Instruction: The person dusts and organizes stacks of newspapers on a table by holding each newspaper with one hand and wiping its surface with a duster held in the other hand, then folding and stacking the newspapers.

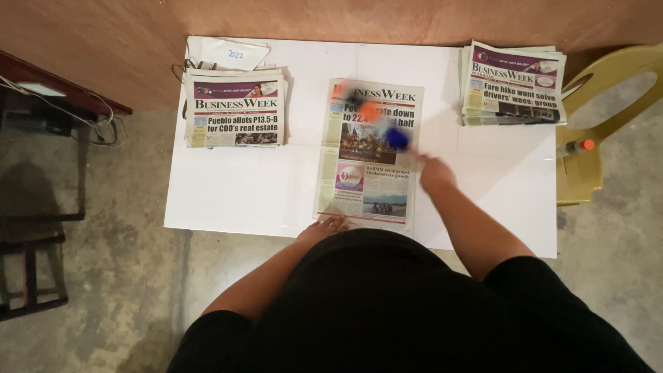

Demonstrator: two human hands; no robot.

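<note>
- The left hand (323, 225) lies flat and open on the near edge of the middle newspaper (369, 155)
- The right hand (435, 170) grips a blurred blue and orange object (387, 128) above this paper
- Newspaper stacks lie at the left (235, 107) and right (512, 84) on the white table (242, 193); a yellow chair (601, 117) stands beside

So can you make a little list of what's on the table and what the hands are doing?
Surface: white table
Middle: one newspaper lying flat
Left stack: pile of newspapers, a white envelope behind it
Right stack: pile of newspapers
Left hand: resting on the middle newspaper's near edge
Right hand: holds a blurred blue and orange thing over the newspaper; too blurred to identify
Beside table: yellow plastic chair, small bottle with orange cap on it
</note>
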